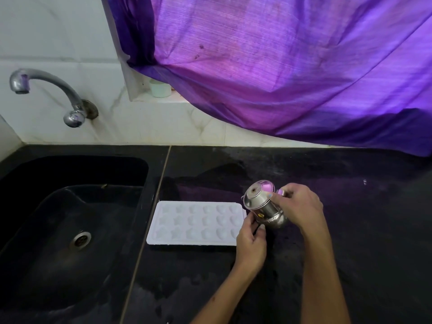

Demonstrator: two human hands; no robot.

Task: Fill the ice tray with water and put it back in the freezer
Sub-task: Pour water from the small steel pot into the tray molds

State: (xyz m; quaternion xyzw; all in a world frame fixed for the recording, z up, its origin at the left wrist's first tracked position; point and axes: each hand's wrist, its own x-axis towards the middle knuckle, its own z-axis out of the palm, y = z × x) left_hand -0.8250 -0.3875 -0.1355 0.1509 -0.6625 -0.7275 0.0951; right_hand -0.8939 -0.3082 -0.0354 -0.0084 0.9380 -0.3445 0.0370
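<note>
From my head view the white ice tray (196,222) lies flat on the black bench (350,230), just right of the sink (70,206). My right hand (298,205) clasps a tilted steel jug (263,204) over the tray's 3 o'clock end, and my left hand (251,242) pinches that corner. I should pour slowly, cell by cell, keeping the tray level to avoid spilling.
</note>
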